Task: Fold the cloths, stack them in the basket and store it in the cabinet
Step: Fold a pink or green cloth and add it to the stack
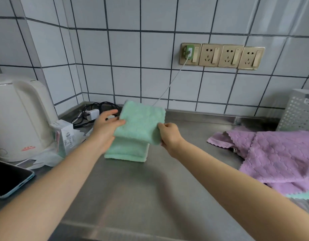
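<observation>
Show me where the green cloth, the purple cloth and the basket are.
green cloth (141,122): head view, middle of its folded top face.
purple cloth (278,153): head view, its flat middle part.
basket (296,115): head view, its perforated side wall.

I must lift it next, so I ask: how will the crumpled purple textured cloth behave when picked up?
Probably floppy: the purple textured cloth lies in loose folds on the steel counter. Likely light, as it looks thin at its scalloped edge. It should not slip easily; its surface looks nubbly.
</observation>
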